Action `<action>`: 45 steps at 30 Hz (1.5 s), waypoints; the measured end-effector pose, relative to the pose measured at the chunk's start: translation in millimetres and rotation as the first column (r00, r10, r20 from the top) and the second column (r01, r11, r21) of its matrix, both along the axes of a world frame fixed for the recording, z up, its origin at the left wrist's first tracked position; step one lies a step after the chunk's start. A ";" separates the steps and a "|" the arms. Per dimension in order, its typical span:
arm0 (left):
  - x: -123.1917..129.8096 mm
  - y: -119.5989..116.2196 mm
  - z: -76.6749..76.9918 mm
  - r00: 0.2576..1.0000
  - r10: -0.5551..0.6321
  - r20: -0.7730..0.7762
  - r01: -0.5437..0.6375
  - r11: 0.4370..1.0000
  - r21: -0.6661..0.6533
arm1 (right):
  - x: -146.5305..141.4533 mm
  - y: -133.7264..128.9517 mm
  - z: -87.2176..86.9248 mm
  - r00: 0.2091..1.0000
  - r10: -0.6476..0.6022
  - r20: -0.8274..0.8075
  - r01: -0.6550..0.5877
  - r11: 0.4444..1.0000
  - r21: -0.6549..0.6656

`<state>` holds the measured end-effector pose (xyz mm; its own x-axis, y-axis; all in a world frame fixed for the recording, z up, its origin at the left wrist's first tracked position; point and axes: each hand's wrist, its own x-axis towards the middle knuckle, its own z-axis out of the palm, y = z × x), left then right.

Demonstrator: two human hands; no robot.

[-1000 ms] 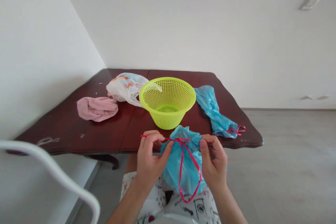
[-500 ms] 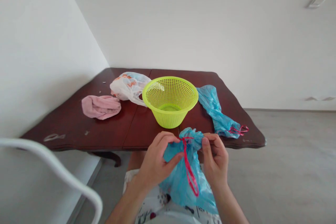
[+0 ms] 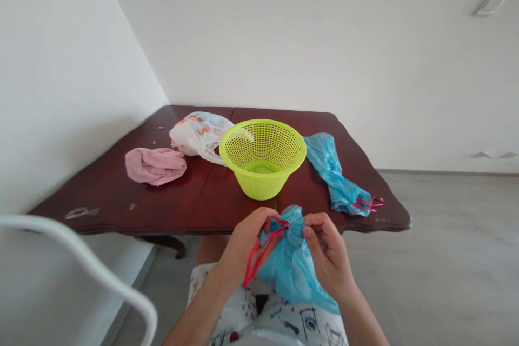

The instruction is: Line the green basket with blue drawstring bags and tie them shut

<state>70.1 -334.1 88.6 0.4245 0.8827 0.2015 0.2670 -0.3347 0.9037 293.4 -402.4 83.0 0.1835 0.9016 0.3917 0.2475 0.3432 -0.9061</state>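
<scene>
**Soft blue drawstring bag (image 3: 295,265) gathered between both hands**

The bag sits at lower centre of the frame, held up over the person's patterned shorts (image 3: 300,324) and just short of the near edge of the dark wooden bench (image 3: 121,197). Its neck is bunched at the top and the body sags below. The left hand (image 3: 245,246) is curled closely around the neck at the red drawstring (image 3: 259,251), whose loop hangs down at lower left of the bag. The right hand (image 3: 328,254) pinches the blue film from the other side, fingers bent and narrowly closed. The fingertips of the two hands nearly meet at the neck.

The film looks very thin, light and limp, so it will likely hold no shape and may slip or tear if pulled at one spot. The gathered neck, where the layers bunch, looks like the surest place to take hold. The thin red drawstring should be pinched close to the neck, as its loop swings freely.

Further up the bench, a lime-green plastic basket (image 3: 263,159) stands at centre. A white printed plastic bag (image 3: 199,136) lies at its upper left, and a pink cloth (image 3: 154,166) lies to the left. A second blue bag (image 3: 334,178) with a red string lies at right. A white chair rail (image 3: 73,251) curves across lower left.
</scene>
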 end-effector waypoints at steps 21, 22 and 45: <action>-8.1 3.7 12.4 0.994 -0.087 -0.059 0.096 0.983 0.157 | 14.6 8.1 13.8 0.946 0.094 0.312 -0.099 0.995 0.001; -9.9 4.2 12.5 0.994 -0.095 -0.053 0.103 0.979 0.173 | 14.4 8.2 14.6 0.953 0.076 0.292 -0.087 0.996 0.022; -22.4 14.6 -6.2 0.371 0.345 0.862 -0.107 0.938 -0.329 | 17.4 9.2 13.8 0.878 -0.453 -0.156 0.464 0.885 0.036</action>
<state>47.7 -319.5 82.4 -0.1230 0.9805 0.1532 -0.6983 -0.1952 0.6886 310.8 -393.2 96.8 0.6267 0.6743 0.3907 0.2661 0.2861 -0.9205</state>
